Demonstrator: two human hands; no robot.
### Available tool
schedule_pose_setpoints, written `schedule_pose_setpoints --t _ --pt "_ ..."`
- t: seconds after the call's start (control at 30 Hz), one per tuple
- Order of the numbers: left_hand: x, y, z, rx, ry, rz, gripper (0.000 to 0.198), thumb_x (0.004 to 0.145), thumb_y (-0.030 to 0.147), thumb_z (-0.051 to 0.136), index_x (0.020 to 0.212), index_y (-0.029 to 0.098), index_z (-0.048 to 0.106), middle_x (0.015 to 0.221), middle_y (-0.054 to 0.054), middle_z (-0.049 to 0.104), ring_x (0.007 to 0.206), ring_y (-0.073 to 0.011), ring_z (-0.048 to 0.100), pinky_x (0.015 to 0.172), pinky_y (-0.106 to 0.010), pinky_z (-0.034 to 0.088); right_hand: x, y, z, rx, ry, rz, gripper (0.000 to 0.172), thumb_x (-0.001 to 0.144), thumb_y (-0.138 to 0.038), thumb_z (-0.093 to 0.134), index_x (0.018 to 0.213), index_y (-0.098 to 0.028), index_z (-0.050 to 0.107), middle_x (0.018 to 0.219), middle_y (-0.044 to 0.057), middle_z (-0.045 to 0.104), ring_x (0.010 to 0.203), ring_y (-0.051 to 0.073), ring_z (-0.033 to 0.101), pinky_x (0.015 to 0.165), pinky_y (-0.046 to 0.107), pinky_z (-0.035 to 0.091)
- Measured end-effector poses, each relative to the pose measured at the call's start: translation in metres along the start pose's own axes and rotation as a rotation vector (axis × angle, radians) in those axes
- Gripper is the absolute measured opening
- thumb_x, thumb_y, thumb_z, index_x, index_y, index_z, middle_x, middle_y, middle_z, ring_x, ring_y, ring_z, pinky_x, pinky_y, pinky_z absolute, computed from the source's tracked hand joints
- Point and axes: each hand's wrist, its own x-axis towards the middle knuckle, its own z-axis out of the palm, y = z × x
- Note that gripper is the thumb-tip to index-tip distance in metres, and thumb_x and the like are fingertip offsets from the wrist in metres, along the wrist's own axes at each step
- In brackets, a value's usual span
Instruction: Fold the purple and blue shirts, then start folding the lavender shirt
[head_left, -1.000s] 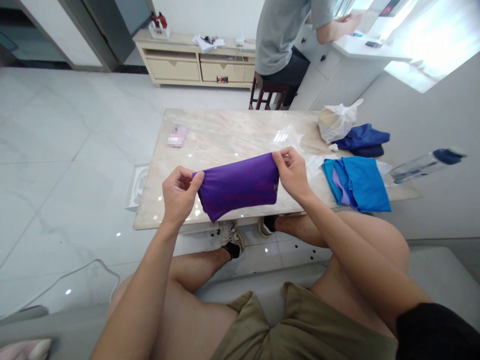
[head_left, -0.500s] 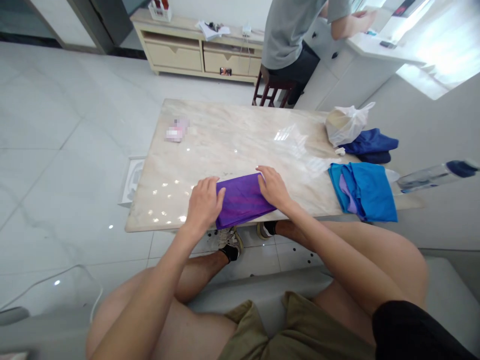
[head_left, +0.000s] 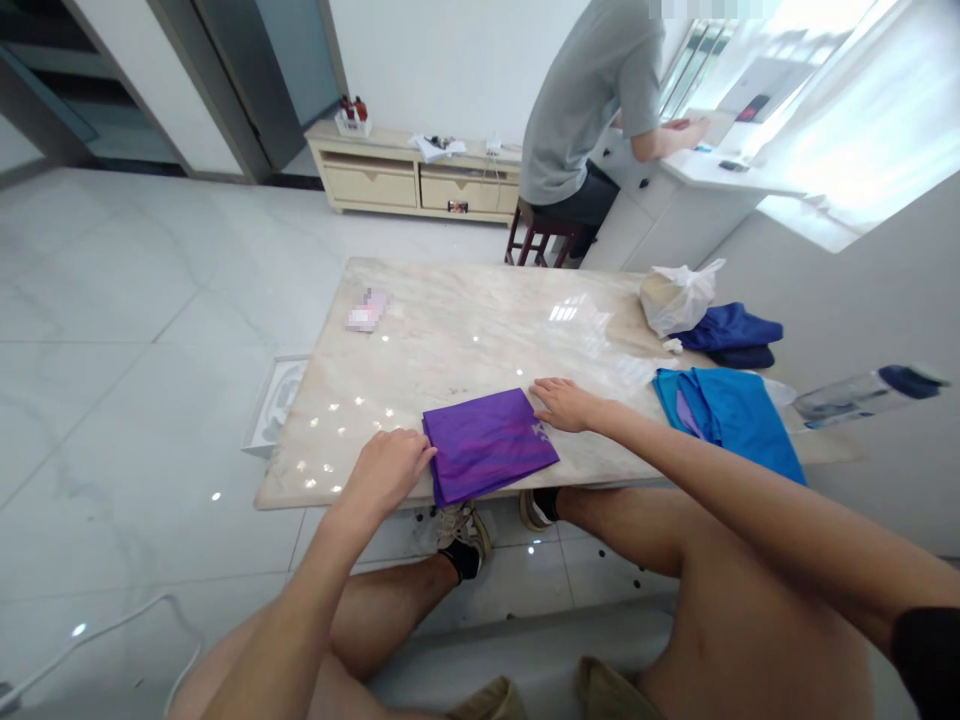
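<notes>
Open left hand point(head_left: 386, 470) touches folded purple cloth point(head_left: 487, 445); open right hand point(head_left: 566, 405) beside.

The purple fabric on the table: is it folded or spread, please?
Folded: the purple fabric lies as a compact flat rectangle on the marble table.

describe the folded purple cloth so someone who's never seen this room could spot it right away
Start at the long marble table and look to the middle of its near edge. A folded purple cloth lies flat there, between the person's left hand and right hand. Unlike the stack of blue cloth farther right, it is deep purple and lies on its own.
</notes>
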Motion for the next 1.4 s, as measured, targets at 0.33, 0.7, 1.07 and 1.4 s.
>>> schedule_pose_setpoints --t 0.33,0.7,1.07,1.4 --pt "0.017 0.024 0.012 -0.110 0.190 -0.166 0.033 0.117 0.035 0.046 0.110 0.024 0.077 0.111 -0.007 0.085 0.105 -0.0262 0.080 0.079 -0.032 0.051 0.038 -0.030 -0.035 0.122 0.051 -0.185 0.049 0.104 -0.032 0.077 0.149 -0.015 0.068 0.145 0.022 0.069 0.139 0.037 0.067 0.121 0.049 0.052" --pt "0.025 0.010 0.042 -0.186 0.382 -0.188 0.031 0.114 0.031 0.050 0.102 0.025 0.078 0.094 -0.005 0.084 0.089 -0.0251 0.079 0.073 -0.034 0.051 0.059 -0.038 -0.022 0.206 -0.018 -0.223 0.063 0.089 -0.037 0.094 0.144 -0.017 0.069 0.140 0.019 0.069 0.133 0.037 0.066 0.118 0.048 0.053" --pt "0.025 0.007 0.041 -0.250 0.502 -0.185 0.027 0.112 0.027 0.053 0.098 0.025 0.076 0.100 -0.006 0.082 0.103 -0.0260 0.076 0.086 -0.037 0.058 0.067 -0.048 -0.021 0.194 -0.045 -0.166 0.056 0.082 -0.029 0.099 0.130 -0.019 0.072 0.131 0.015 0.069 0.128 0.035 0.065 0.112 0.044 0.054" --pt "0.024 0.011 0.045 -0.231 0.490 -0.127 0.027 0.114 0.027 0.052 0.098 0.025 0.074 0.104 -0.005 0.083 0.105 -0.0239 0.074 0.088 -0.034 0.057 0.065 -0.046 -0.020 0.233 -0.035 -0.161 0.052 0.084 -0.028 0.096 0.130 -0.020 0.071 0.130 0.015 0.069 0.128 0.034 0.064 0.111 0.043 0.054"
